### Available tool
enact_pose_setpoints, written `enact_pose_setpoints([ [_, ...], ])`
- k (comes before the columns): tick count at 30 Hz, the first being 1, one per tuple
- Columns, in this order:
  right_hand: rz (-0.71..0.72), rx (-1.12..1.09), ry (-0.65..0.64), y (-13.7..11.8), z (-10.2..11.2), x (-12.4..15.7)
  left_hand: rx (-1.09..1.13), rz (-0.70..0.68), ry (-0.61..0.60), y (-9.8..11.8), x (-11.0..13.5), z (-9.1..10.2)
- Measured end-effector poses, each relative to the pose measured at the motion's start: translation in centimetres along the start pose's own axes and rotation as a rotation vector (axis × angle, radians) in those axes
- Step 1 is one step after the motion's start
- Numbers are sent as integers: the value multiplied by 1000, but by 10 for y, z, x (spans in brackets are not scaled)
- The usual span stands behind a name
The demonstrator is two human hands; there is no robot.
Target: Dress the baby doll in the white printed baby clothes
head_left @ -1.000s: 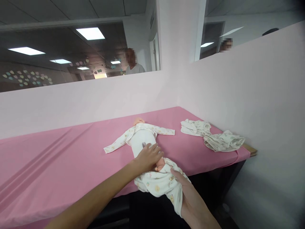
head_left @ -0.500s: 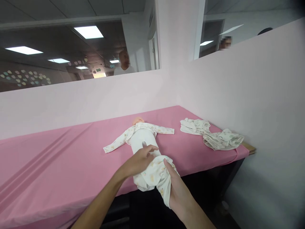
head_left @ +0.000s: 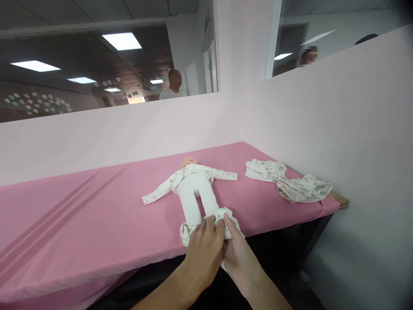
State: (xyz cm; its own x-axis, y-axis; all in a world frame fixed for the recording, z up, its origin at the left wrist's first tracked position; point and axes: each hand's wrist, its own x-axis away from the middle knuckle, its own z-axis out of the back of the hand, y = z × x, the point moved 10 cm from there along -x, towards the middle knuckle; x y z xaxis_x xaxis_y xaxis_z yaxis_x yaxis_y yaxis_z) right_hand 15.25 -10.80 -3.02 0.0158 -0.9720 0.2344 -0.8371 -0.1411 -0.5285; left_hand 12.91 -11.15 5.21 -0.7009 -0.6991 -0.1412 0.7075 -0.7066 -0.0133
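Note:
A baby doll (head_left: 189, 160) lies on its back on the pink-covered table, its head toward the wall. It wears a white patterned long-sleeved top (head_left: 195, 171), sleeves spread, and its white legs (head_left: 190, 206) point toward me. Patterned baby trousers (head_left: 185, 234) are bunched round the lower legs at the table's front edge. My left hand (head_left: 206, 247) is closed on the trousers, its fingertips partly hidden in the cloth. Close beside it, my right hand (head_left: 237, 247) grips the trousers' right side, thumb on top.
Two crumpled piles of baby clothes, one farther back (head_left: 266, 170) and one nearer (head_left: 303, 188), lie at the table's right end. The pink cloth (head_left: 97, 224) hangs over the front edge. Walls meet behind the table, with windows above; a person (head_left: 174, 84) shows through the left one.
My left hand has come down and right onto the trousers, near my right hand. The trousers have slid from the doll's thighs to its lower legs, baring the white legs.

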Motion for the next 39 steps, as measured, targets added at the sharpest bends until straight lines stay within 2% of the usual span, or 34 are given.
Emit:
enact_pose_setpoints([
  [3, 38, -19, -28, -5, -5, 1, -96, -89, -19, 5, -2, 2],
  [5, 60, -33, -46, -8, -9, 1, -67, -115, -10, 4, -2, 5],
  [9, 93, -21, -39, -11, -9, -3, 227, 7, 56, -18, -2, 8],
  [12, 108, 1, -11, -10, -5, -8, 488, 31, 103, -26, -3, 8],
  [16, 156, -73, 2, -12, -4, -12, 775, 125, 132, -43, -9, 4],
  [20, 142, -107, 10, -12, -4, -14, 998, 188, 30, -50, -17, -10],
  [22, 121, -113, 18, -11, -2, -16, 1042, 186, -20, -50, -20, -15],
  [24, 124, -128, 37, -12, 1, -16, 983, 165, -11, -50, -22, -15],
  [26, 150, -147, 71, -14, 6, -16, 832, 124, 19, -50, -23, -13],
  [29, 185, -143, 121, -16, 13, -16, 581, 51, 0, -45, -25, -17],
  [32, 242, -82, 104, -19, 14, -15, 408, -8, -4, -42, -24, -20],
  [36, 307, 103, -1, -21, 7, -7, 338, -20, 89, -43, -22, -14],
  [39, 284, 271, -38, -19, 8, 5, 390, 34, 109, -51, -21, -16],
])
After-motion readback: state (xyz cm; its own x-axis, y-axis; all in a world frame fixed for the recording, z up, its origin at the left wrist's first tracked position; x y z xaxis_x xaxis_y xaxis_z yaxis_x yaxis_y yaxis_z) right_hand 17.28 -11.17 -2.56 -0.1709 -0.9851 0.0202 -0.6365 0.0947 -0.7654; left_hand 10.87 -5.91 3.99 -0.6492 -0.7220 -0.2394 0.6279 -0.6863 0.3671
